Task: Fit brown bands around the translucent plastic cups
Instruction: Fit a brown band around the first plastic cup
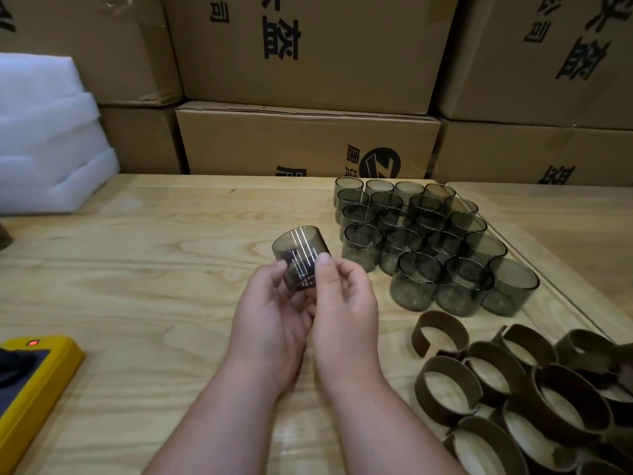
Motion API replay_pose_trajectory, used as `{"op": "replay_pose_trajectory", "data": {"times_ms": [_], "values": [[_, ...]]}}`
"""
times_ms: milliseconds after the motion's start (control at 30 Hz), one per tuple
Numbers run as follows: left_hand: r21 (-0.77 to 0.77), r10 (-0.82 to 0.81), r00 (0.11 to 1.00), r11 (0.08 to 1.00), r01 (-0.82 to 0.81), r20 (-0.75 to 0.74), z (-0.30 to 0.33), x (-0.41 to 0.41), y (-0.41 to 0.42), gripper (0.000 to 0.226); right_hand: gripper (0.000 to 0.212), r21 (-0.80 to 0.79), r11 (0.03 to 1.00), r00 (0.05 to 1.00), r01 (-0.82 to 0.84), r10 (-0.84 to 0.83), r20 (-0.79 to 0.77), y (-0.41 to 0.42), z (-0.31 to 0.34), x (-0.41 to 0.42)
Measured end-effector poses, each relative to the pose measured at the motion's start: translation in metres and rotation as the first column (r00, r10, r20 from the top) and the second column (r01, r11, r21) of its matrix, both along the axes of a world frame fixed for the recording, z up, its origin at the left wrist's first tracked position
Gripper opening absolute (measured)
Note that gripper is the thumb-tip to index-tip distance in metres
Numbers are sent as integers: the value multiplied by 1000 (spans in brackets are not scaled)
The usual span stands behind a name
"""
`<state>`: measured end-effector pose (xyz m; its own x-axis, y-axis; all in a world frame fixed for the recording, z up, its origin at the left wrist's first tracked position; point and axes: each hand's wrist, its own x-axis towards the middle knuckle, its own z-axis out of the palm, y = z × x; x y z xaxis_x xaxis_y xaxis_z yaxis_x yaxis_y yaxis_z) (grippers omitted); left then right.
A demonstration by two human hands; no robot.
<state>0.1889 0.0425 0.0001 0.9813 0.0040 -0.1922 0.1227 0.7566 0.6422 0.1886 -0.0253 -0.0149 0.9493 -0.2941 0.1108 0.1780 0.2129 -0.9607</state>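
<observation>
Both hands meet above the middle of the wooden worktop and hold one smoky translucent cup between them, tilted so its open rim leans away from the person. The left hand cradles the cup's lower side with curled fingers, and the right hand pinches it, thumb pressed on the near wall. No band is on this cup. Toward the worktop's far right edge stands a cluster of bare cups, upright and packed touching one another in rows. Nearer, at the right front corner, lies a heap of brown bands, most closed into rings, one at the heap's far left edge sprung open into a C. A yellow device with a small red light sits at the left front edge, white foam sheets are stacked at the far left corner, and printed cardboard boxes are piled behind the worktop.
</observation>
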Motion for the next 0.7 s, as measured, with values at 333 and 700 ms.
{"op": "replay_pose_trajectory", "data": {"times_ms": [333,700], "values": [[22,-13,999,1000,14,-43,3,-2,6,72,37,-115,991,997,76,-78,-15,-3,-2,-1],[86,2,999,996,-5,42,-2,-1,3,63,42,31,999,999,7,-6,-34,-10,-1,2]]}}
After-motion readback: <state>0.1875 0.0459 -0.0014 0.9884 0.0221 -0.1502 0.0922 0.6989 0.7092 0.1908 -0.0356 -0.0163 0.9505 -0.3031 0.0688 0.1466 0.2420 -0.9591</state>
